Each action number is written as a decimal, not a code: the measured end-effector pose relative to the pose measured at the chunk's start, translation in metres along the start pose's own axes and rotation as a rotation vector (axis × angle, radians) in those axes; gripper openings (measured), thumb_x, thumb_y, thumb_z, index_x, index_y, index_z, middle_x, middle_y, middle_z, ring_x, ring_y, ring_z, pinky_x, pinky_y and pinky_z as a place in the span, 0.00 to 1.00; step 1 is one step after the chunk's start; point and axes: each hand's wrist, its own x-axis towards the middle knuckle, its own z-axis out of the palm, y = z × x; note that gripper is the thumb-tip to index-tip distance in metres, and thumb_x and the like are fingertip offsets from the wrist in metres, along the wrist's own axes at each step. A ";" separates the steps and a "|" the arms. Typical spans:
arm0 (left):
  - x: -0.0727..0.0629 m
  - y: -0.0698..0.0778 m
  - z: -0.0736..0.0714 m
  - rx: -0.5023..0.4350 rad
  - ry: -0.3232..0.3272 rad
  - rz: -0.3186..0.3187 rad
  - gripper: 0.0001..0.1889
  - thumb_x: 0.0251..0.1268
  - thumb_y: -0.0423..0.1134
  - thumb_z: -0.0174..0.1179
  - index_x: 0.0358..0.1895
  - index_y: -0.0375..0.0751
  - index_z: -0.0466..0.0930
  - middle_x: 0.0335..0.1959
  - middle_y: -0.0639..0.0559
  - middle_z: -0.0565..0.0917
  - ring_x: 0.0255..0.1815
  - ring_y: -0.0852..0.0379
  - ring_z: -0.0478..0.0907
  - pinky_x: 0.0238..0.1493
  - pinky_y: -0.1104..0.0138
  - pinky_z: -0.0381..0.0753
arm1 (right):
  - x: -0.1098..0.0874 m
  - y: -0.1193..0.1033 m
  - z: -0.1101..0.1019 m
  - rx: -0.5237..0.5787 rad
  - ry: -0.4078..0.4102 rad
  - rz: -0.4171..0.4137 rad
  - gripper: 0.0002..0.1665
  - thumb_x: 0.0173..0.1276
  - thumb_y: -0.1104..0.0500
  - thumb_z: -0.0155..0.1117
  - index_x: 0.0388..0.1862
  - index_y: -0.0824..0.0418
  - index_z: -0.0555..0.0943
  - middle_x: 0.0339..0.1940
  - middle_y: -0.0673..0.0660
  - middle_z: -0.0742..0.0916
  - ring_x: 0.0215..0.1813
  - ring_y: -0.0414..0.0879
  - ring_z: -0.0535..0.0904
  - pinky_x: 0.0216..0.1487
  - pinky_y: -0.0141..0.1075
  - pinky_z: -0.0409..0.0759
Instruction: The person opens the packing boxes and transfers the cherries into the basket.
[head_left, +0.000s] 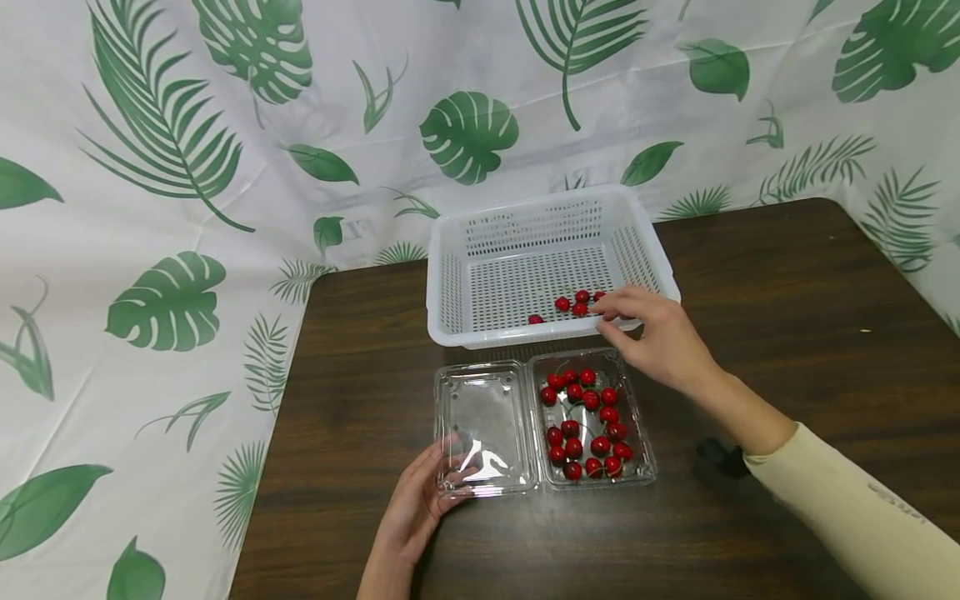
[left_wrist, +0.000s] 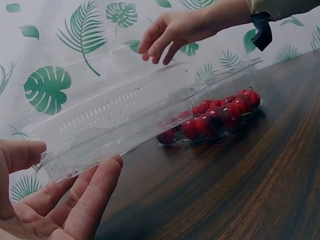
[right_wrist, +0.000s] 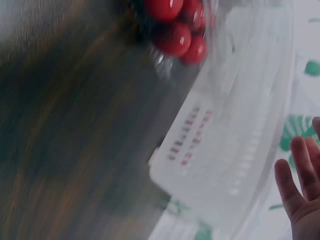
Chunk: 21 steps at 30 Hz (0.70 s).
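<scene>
An unfolded clear plastic clamshell box (head_left: 534,425) lies with its lid on the left and its base on the right. Several red cherries (head_left: 591,400) with stems sit in the base. My left hand (head_left: 416,500) grips the lid's outer left edge, thumb above and fingers underneath, and the left wrist view has the lid (left_wrist: 120,135) tilted up off the table. Over the front rim of a white perforated basket (head_left: 525,335) is my right hand (head_left: 660,333), its fingers loosely bent and holding nothing. Several more cherries (head_left: 562,304) lie inside the basket, near its front wall.
The dark wood table (head_left: 352,400) carries the basket behind the clamshell. A white curtain with green leaf prints (head_left: 468,137) hangs close behind the table and along its left side. A black band (left_wrist: 261,31) is round the right wrist.
</scene>
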 end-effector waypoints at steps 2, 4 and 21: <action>0.000 0.000 0.000 0.000 -0.007 0.003 0.26 0.79 0.44 0.47 0.71 0.30 0.62 0.48 0.43 0.82 0.52 0.46 0.82 0.45 0.63 0.86 | -0.003 -0.009 0.003 0.011 -0.058 -0.011 0.15 0.57 0.69 0.74 0.44 0.60 0.86 0.41 0.51 0.86 0.38 0.42 0.82 0.35 0.41 0.83; 0.000 0.000 -0.001 -0.002 -0.011 0.003 0.26 0.79 0.44 0.47 0.71 0.31 0.62 0.48 0.43 0.82 0.52 0.46 0.82 0.45 0.63 0.86 | -0.006 -0.016 0.006 0.015 -0.155 0.003 0.15 0.57 0.68 0.74 0.44 0.60 0.86 0.40 0.50 0.86 0.37 0.41 0.82 0.35 0.39 0.83; 0.000 -0.001 0.000 0.016 0.013 0.003 0.26 0.79 0.44 0.48 0.70 0.31 0.63 0.48 0.44 0.82 0.52 0.46 0.82 0.46 0.62 0.86 | -0.039 -0.035 0.041 0.046 -0.709 0.087 0.18 0.58 0.65 0.74 0.48 0.62 0.86 0.44 0.55 0.86 0.32 0.34 0.78 0.37 0.32 0.83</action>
